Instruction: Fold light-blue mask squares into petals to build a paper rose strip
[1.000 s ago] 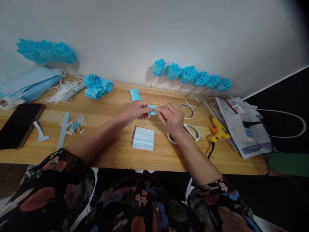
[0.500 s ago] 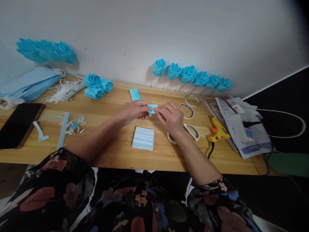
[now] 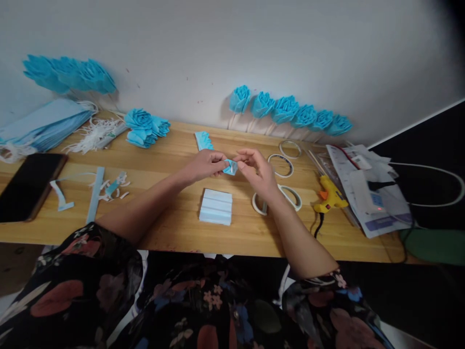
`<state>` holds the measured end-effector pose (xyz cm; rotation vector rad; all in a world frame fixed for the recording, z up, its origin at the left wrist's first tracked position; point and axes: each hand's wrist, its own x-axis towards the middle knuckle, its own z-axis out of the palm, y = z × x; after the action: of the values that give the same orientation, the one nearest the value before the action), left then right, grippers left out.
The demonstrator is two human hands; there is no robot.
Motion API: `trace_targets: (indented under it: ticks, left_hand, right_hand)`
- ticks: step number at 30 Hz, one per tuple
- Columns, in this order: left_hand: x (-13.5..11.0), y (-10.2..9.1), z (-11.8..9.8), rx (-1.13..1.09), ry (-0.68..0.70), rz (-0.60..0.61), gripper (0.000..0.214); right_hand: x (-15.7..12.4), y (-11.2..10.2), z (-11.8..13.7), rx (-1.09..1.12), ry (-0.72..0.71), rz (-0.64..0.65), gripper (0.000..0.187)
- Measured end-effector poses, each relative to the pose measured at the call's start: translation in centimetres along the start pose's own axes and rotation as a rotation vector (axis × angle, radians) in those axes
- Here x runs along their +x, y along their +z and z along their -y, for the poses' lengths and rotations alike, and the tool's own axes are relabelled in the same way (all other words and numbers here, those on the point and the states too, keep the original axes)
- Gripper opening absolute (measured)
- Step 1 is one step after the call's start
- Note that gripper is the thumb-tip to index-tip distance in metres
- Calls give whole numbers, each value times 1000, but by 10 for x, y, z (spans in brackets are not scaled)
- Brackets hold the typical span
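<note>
My left hand pinches a small folded blue piece of mask fabric between thumb and fingers, above the middle of the table. A pale, shiny patch shows on the piece's right side; I cannot tell what it is. Close by on the right, my right hand has its thumb and fingers apart, the thumb tip at the piece's edge. Whether it touches is unclear. Below the hands lies a stack of pale blue fabric squares. Behind them rest several folded blue petals in a row.
Blue fabric roses on sticks lean against the wall. Tape rolls, scissors and a yellow glue gun lie to the right, near a power strip. Masks, a phone and scraps lie left.
My right hand has opened and drawn slightly away from the folded piece, where its fingers were pinched together before. The piece has tilted a little in my left hand.
</note>
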<state>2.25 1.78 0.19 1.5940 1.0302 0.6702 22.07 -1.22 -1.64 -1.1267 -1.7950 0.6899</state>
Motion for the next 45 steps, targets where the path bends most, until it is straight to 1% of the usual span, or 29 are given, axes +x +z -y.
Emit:
trace_targets:
  ticks: [1,3,9,12,15,17,20,22,24,25,26,29,30,33,35,37,40,43,45]
  left_hand:
    - [0,0,0,22,20,6,22]
    - [-1,1,0,31,49,3,22]
    - [0,6,2,-36,63,25,25]
    - [1,9,6,-44,89,13,22]
    - [1,7,7,-49,72,4,19]
    - [1,6,7,-49,52,21,18]
    - [1,5,6,-67,37,26,21]
    - [1,5,6,-72,43,-5,24]
    - [1,5,7,-68,50,-47,24]
    - [2,5,7,-68,47,-67,22]
    - [2,4,7,-73,39,-85,21]
    - [3,3,7,-106,7,-126,22]
    - [3,3,7,-115,1,-133,23]
    - [3,3,6,-129,-6,-136,24]
    - [2,4,5,-136,-2,-134,24]
    - [2,4,5,-142,3,-129,24]
    - [3,4,7,-146,8,-123,24]
    - [4,3,8,-148,14,-114,25]
    - [4,3,9,-151,18,-108,25]
  right_hand:
    - [0,2,-1,50,37,41,33]
    - [0,5,-5,118,84,71,36]
    - [2,7,-10,237,137,32,40]
    - [3,5,-10,255,120,11,40]
    - [3,4,-10,237,106,-6,40]
    - [3,4,-10,213,114,-11,40]
    - [1,6,-8,195,125,-17,41]
    - [1,5,-7,177,112,2,40]
    - [3,-1,-7,137,83,13,38]
    - [5,-7,-8,106,70,-3,37]
    - [8,-16,-9,70,64,-48,35]
    - [16,-49,-13,-85,83,-247,31]
    - [17,-60,-14,-146,89,-267,29]
    - [13,-85,-18,-346,137,-211,24]
    - [3,-91,-22,-453,198,-139,21]
    - [-8,-89,-26,-501,245,-70,17]
    - [-22,-78,-33,-500,241,-15,16]
    - [-27,-69,-38,-481,222,25,14]
    - [-27,-65,-40,-497,209,23,13]
